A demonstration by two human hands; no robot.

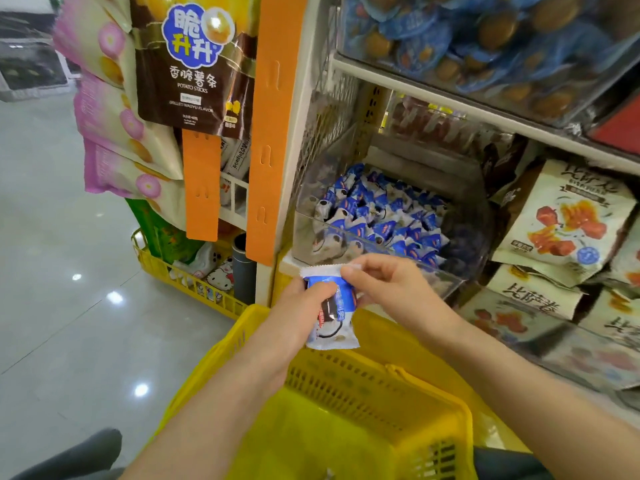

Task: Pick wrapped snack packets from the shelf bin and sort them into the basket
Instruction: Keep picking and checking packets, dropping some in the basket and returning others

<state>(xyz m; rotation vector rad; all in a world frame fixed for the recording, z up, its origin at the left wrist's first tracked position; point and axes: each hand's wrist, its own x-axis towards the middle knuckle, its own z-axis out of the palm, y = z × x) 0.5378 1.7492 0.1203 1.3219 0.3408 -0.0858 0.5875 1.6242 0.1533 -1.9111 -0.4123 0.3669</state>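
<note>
Hands are both holding one packet (331, 318) just above the basket (433, 396). The left hand (301, 306) is curling its fingers round the packet's left side, with the thumb pressing across the blue front. The right hand (388, 285) is pinching the crimped top edge between thumb and forefinger. The packet is hanging upright, out of the bin (420, 169) and over the basket's far rim, touching neither as far as I can tell. Behind the hands, the clear bin is holding a deep heap of blue-and-white packets (381, 216). The part of the basket's floor that is showing is almost all bare yellow; whatever is lying at its lower edge is too cut off to tell. Judging by that, the sorting is only just getting going. This packet is waiting to be dropped in, and nearly the whole bin is waiting to be worked through.
</note>
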